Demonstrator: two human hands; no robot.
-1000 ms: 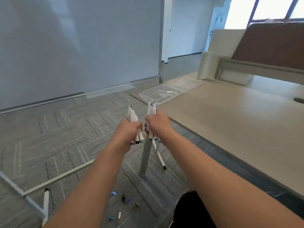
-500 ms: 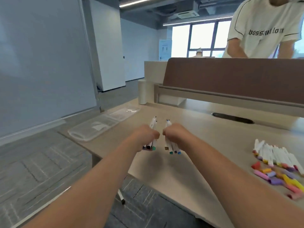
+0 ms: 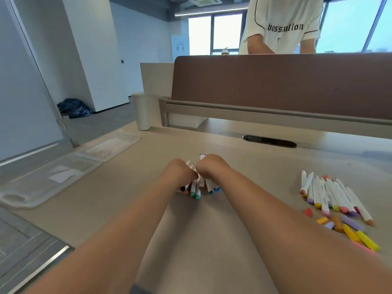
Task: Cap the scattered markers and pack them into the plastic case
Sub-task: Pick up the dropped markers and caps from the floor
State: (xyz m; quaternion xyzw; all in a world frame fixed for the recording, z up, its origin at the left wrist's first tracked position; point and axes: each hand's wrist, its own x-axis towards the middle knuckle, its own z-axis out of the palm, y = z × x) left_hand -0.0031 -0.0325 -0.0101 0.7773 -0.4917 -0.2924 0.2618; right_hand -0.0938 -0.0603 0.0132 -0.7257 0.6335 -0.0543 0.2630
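My left hand [image 3: 177, 174] grips a bunch of white markers [image 3: 194, 190] with green and teal ends, low over the beige table [image 3: 191, 240]. Right beside it, my right hand [image 3: 211, 167] grips a second bunch of markers [image 3: 212, 186] with blue ends. The two fists touch at the middle of the table. The clear plastic case [image 3: 63, 172] lies open at the table's left edge. A row of white markers [image 3: 331, 194] lies at the right, with several loose coloured caps [image 3: 347, 228] in front of it.
A brown desk divider [image 3: 275, 85] runs along the back of the table, and a person in a white shirt [image 3: 282, 26] stands behind it. A black cable slot [image 3: 269, 141] sits in the tabletop. A white cylinder [image 3: 144, 111] stands at the back left corner.
My hands carried both bunches of markers up from over the floor and across to the middle of the table, then lowered them toward the tabletop. My view swung right and up.
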